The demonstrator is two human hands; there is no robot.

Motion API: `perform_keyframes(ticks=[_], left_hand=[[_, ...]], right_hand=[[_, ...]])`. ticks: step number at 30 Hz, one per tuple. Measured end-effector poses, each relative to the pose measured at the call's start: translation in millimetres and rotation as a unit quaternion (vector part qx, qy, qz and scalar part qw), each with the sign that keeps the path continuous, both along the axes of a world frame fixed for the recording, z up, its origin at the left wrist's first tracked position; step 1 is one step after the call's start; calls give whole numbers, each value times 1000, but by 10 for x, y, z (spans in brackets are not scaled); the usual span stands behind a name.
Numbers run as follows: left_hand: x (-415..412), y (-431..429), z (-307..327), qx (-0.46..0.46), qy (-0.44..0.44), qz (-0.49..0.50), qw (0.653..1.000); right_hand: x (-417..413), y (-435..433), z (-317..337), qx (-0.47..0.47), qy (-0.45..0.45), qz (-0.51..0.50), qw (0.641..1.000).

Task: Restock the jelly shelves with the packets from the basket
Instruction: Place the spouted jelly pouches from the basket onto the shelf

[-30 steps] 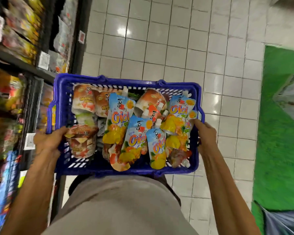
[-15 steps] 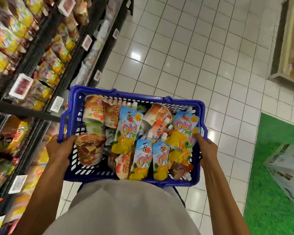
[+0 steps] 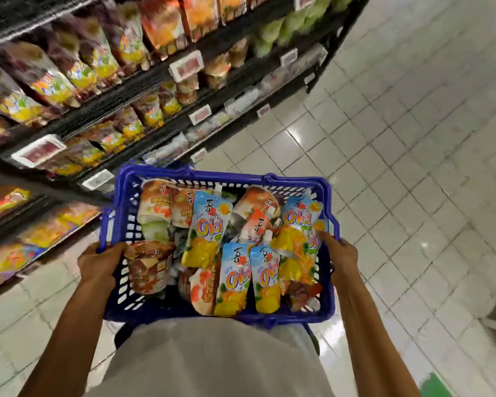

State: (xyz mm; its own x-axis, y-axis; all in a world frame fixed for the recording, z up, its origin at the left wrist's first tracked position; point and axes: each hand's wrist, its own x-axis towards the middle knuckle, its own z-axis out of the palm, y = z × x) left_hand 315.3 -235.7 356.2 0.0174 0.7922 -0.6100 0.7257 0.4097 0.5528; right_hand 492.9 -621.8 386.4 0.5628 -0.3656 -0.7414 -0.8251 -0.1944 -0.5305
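Observation:
A blue plastic basket (image 3: 328,290) is held against my waist, full of jelly packets. Several blue-and-yellow spouted pouches (image 3: 205,233) lie across its middle and right side. Brown and orange jelly packs (image 3: 149,267) fill its left side. My left hand (image 3: 99,266) grips the basket's left rim. My right hand (image 3: 341,255) grips the right rim, fingers curled over the edge beside a pouch. The jelly shelves (image 3: 143,81) rise at the left, stocked with colourful packets and white price tags.
Dark shelving runs along the left from top to bottom, with several tiers of packets. White tiled floor (image 3: 398,138) spreads to the right and ahead. A strip of green mat (image 3: 435,386) shows at the bottom right corner.
My view has swung up and left toward the shelves, which now fill more of the frame. The green mat has slid almost out of view. Both hands keep their hold on the basket.

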Motion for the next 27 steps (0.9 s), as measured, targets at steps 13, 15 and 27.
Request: perform_keyframes(ticks=[13,15,27], left_hand=[[366,-989,-959,-55,-14,278,959],[358,-1021,-1360,-51,-14,304,951],[247,-805,-3752,-73,-7,369,927]], right_hand=[[2078,347,-980,-10,28,234,972],[2195,464,-1353,-11,30,248,968],[2339,1327,-3878,-4,42,274,961]])
